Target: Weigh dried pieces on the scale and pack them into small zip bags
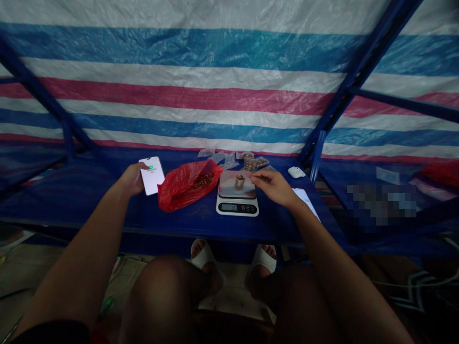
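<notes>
Left hand (133,178): your arm reaches forward, fingers clasping the white lit smartphone (152,176) on the blue shelf.
Right hand (275,186): palm down, fingertips at the grey digital kitchen scale (237,196); grip unclear.

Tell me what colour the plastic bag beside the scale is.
The plastic bag is red; the head view shows it best.

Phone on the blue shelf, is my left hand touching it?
Touching. Head view: the left hand grips the phone at its left edge, no gap.
</notes>
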Tool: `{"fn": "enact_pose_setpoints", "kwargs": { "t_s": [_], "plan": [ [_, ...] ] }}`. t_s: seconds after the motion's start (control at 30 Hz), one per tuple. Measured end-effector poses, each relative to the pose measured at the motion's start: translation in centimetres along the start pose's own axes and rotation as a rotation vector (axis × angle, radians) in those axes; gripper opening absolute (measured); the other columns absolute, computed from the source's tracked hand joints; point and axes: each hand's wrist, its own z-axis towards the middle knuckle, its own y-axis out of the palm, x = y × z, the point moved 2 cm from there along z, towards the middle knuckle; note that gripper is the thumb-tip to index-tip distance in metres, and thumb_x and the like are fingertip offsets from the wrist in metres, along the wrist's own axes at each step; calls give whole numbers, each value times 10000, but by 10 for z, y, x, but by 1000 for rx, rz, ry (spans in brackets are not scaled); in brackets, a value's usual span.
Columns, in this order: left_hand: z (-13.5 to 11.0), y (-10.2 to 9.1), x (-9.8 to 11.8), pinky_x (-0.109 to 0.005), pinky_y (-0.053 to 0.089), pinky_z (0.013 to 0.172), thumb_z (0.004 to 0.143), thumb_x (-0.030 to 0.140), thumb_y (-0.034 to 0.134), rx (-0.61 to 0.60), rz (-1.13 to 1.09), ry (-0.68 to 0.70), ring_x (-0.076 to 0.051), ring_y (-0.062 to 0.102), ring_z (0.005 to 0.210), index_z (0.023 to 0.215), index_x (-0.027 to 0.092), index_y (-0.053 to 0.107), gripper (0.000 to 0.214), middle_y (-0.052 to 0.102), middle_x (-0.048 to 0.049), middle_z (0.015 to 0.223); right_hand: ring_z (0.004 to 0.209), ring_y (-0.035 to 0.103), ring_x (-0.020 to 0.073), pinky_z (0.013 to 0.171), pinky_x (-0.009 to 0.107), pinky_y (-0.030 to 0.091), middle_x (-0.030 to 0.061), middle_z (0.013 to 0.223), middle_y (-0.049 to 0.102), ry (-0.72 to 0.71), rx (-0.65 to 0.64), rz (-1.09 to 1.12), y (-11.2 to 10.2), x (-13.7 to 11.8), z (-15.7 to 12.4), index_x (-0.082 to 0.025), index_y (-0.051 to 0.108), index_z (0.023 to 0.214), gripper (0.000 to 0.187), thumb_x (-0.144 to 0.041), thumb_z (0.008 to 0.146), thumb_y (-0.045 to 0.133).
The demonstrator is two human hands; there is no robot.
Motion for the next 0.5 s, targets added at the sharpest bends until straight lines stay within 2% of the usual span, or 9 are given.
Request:
{"fn": "enact_pose_setpoints", "kwargs": {
  "t_s": [0.1,0.23,0.33,0.5],
  "plan": [
    [-6,2,-1,-464,634,954,638,170,626,-19,-185,-32,-320,740,942,1102,149,652,465,756,-70,865,962,779,260,900,410,579,64,1070,879,-14,-5,6,0,1,0,-237,871,1035,300,-479,956,713],
    [-4,-2,-7,-365,653,746,611,119,579,16,-224,-107,-275,748,808,1147,86,699,551,780,-104,858,902,762,254,862,407,572,63,1020,874,-18,2,-4,0,4,0,-237,872,1020,316,-504,953,717],
    [-2,-5,-10,-319,631,621,658,91,547,26,-246,-123,-250,740,710,1185,46,726,558,784,-118,820,906,763,256,859,403,577,63,1014,872,-17,-5,20,1,5,1,-241,874,999,312,-513,942,732],
    [-5,-7,-13,-300,636,624,746,-6,541,-2,-248,-105,-229,764,693,1347,3,702,622,814,-107,856,943,773,270,892,417,590,68,1035,873,-18,-15,50,3,4,1,-242,874,1002,324,-535,933,756]
  ]
}}
